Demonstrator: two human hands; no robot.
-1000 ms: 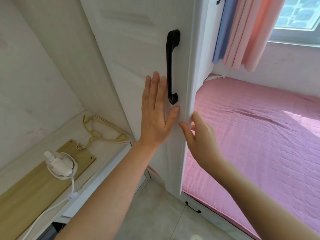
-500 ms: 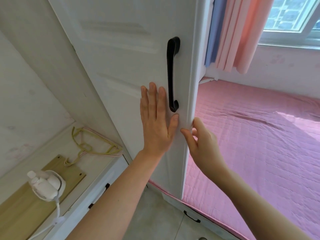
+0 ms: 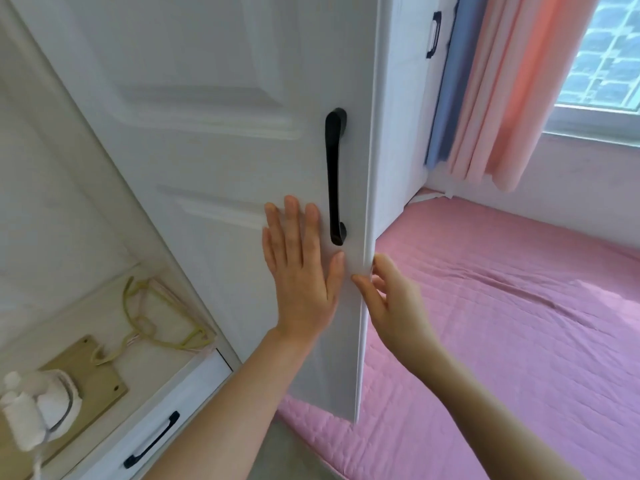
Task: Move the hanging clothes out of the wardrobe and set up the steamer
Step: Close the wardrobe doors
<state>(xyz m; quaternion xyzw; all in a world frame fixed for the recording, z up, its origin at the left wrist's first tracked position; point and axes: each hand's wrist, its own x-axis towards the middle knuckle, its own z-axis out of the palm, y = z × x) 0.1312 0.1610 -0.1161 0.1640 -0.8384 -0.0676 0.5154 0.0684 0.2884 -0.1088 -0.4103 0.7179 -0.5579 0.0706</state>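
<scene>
A white wardrobe door (image 3: 225,150) with a black handle (image 3: 335,176) stands ajar in front of me. My left hand (image 3: 299,268) lies flat on the door's face, fingers spread, just left of the handle's lower end. My right hand (image 3: 391,303) has its fingertips at the door's free edge, thumb in front and the other fingers curled behind. The white handheld steamer (image 3: 34,414) lies on a wooden board (image 3: 86,372) on the wardrobe floor at lower left, its cord trailing down. Yellow and pink hangers (image 3: 156,320) lie beside it. No hanging clothes are visible.
A bed with a pink quilted cover (image 3: 502,323) fills the right side. Pink and blue curtains (image 3: 485,98) hang by a window (image 3: 606,64) at top right. Below the wardrobe floor is a white drawer with a black handle (image 3: 152,441).
The view has tilted up and shifted right, so the steamer and hangers slid toward the lower left. Both hands stay on the door, which has swung slightly.
</scene>
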